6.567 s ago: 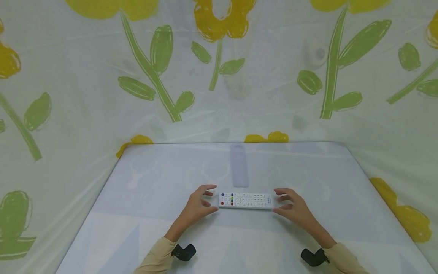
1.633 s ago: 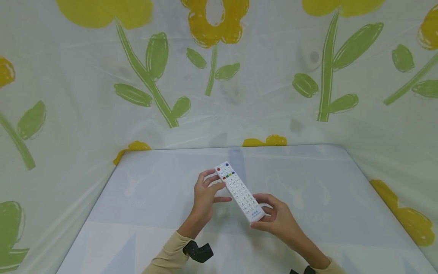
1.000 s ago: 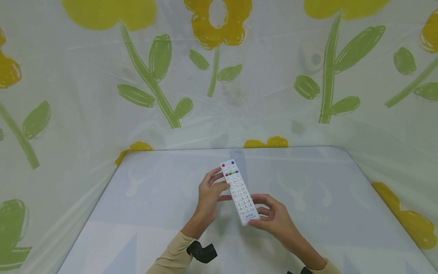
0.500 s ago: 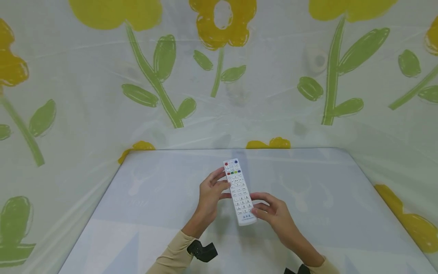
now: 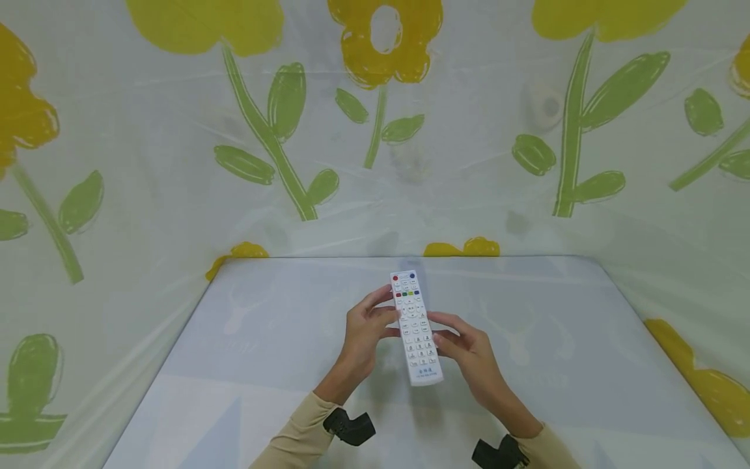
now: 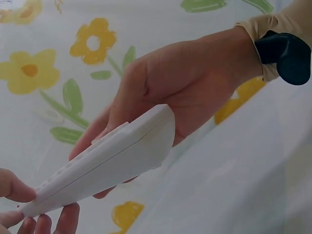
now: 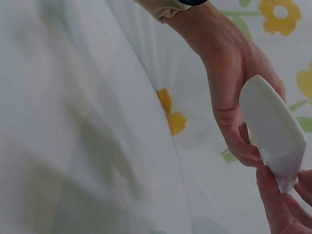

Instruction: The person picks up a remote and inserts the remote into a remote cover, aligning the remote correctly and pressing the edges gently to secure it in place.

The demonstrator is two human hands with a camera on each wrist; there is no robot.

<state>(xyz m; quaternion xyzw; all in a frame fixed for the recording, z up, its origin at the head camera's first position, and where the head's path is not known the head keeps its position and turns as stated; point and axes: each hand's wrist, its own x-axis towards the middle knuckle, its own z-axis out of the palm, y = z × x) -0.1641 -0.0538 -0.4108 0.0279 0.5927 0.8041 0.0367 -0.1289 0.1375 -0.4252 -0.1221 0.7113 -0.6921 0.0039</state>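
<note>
The left sleeve [image 5: 299,435] and the right sleeve [image 5: 545,449] are plain beige, long, and made of soft-looking cloth; each reaches down to the wrist, and up close, in the left wrist view, the cuff shows small folds and puckers; a dark, bent device sits at each wrist, the left device [image 5: 351,431] and the right device [image 5: 495,454] alike in their elbow shape and near-black colour; the left wrist view shows one with a flat band and a rounded, smooth end, tinted blue-black; the left hand [image 5: 361,333] and right hand [image 5: 476,355] are bare.
</note>
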